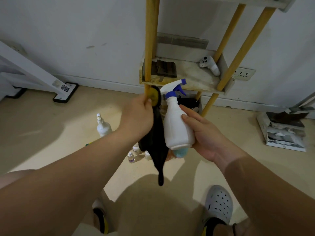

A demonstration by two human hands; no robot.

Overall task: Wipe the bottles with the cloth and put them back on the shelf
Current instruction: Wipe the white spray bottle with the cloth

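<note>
My right hand [202,133] holds a white spray bottle [177,123] with a blue trigger upright, fingers wrapped round its lower body. My left hand [138,114] grips a black cloth [157,145] with a yellow patch, which hangs down against the bottle's left side. Both are in front of the shelf [192,80], a white tray level on yellow poles. On the floor below stand another white spray bottle [103,126] and several small bottles [134,152].
A white controller [209,65] and a dark object [164,68] lie on the shelf. A stack of papers and a tray [284,132] sit on the floor at right. A white frame with a black foot [65,91] stands at left. My feet in shoes are below.
</note>
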